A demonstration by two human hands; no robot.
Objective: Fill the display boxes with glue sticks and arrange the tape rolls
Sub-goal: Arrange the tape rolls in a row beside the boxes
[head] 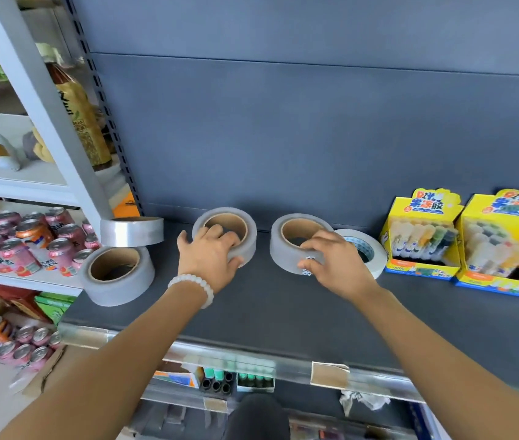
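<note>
On the dark grey shelf [283, 312] both hands work the tape rolls. The left hand [209, 260] curls its grip around a clear roll [245, 239] lying flat, fingers hooked into its cardboard core. The right hand [336, 265] pinches the near wall of a second clear roll [280, 242], beside a white roll [375, 252]. Two more rolls [118, 281] sit stacked at the shelf's left end; two yellow display boxes [423, 236] holding glue sticks [416, 239] stand at the right
</note>
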